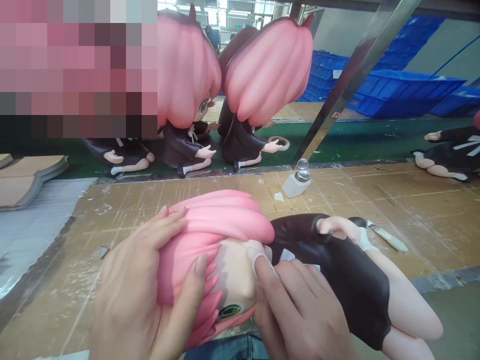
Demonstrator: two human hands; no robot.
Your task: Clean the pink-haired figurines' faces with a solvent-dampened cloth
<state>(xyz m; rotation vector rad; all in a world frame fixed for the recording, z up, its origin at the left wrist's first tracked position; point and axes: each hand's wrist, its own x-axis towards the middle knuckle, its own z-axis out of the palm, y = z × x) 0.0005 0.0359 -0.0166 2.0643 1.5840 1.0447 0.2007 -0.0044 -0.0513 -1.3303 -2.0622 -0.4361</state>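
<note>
A large vinyl figurine (330, 260) with pink hair and a black dress lies on its side on the bench, its head to the left. My left hand (150, 280) holds the head, fingers over the pink hair (221, 215) and thumb near the fringe. One green eye (229, 311) shows; the rest of the face is partly hidden. My right hand (296, 300) is closed, its index finger pressing a small white cloth (258, 257) against the cheek near the jaw. The cloth's remainder is hidden by my fingers.
A white pump bottle (297, 181) with its metal lid raised stands behind the figurine. A putty-knife-like blade (388, 237) lies right. More pink-haired figurines (268, 75) sit on the green conveyor (337, 142), near a tape roll (282, 143). A metal post (352, 75) slants in front of blue crates (405, 92).
</note>
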